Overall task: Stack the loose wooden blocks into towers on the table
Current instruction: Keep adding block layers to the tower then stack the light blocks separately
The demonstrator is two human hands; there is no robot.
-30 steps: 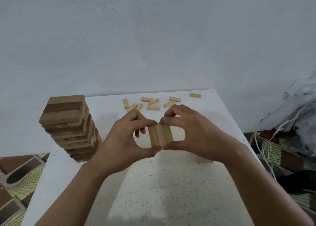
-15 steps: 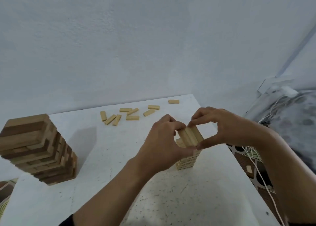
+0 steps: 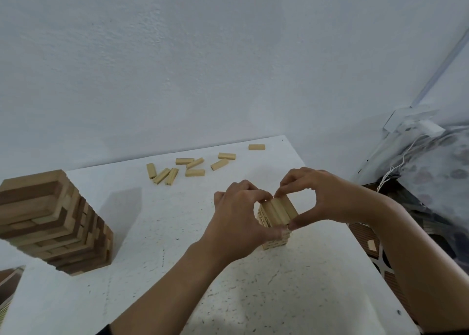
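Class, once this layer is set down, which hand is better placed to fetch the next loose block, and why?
Probably the left hand: the loose blocks lie beyond and mostly to its side, while the right hand would reach across the small tower.

I see a pale, rough-plastered wall (image 3: 228, 55) behind a white speckled table (image 3: 165, 233). Patterned tile floor (image 3: 388, 266) shows at the right, beside a grey spotted bundle (image 3: 436, 172).
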